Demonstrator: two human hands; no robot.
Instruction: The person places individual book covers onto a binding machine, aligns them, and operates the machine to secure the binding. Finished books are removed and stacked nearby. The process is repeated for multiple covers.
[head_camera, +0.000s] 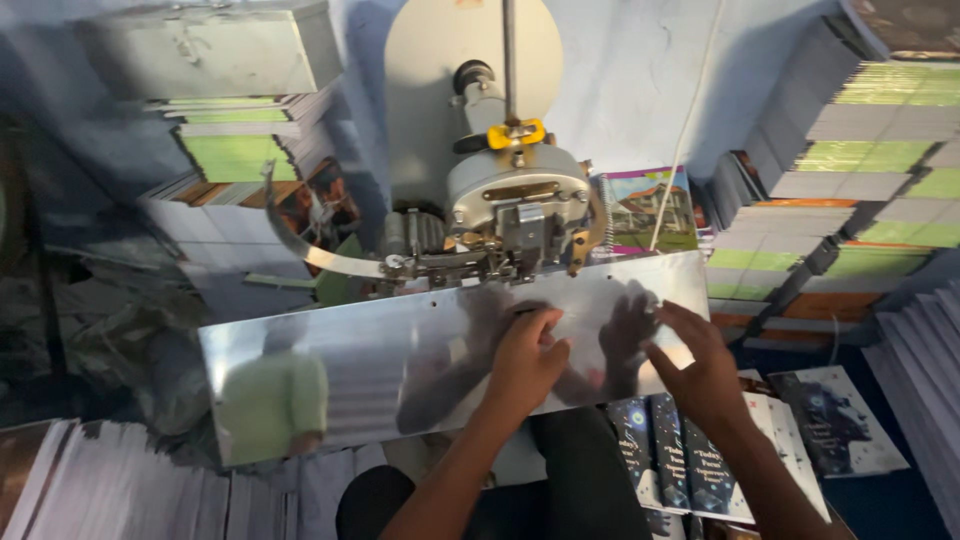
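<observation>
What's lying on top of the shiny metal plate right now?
Both hands rest on the metal plate: left hand near its middle, right hand at its right end. Whether anything lies under the palms is hidden; the surface otherwise shows only reflections.

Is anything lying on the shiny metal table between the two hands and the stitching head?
Nothing visible: both the left hand and right hand rest on the bare metal plate, just below the machine head.

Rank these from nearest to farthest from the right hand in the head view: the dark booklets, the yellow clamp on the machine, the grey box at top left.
From the right hand:
1. Dark booklets, just below the hand.
2. Yellow clamp, up and left on the machine.
3. Grey box, far top left corner.
</observation>
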